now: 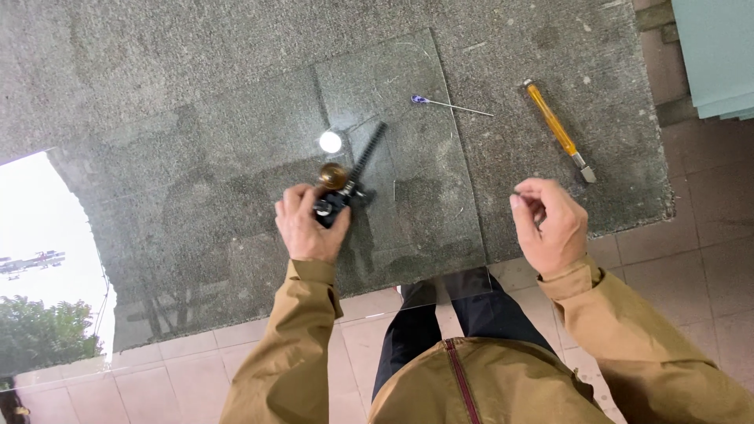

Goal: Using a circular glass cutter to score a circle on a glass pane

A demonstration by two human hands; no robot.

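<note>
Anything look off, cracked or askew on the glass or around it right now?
The glass sheet juts past the mat's near edge over the tiled floor. It lies at a slant to that edge. No crack shows. The left hand grips the black circle cutter; the right hand is curled beside the sheet.

The person is wearing a tan, mustard-brown jacket with long sleeves ending in plain cuffs at the wrists. A dark reddish zip is running down the front. Below the jacket, black trousers are showing. Both hands, left [308, 224] and right [552, 225], are bare, without gloves.
</note>
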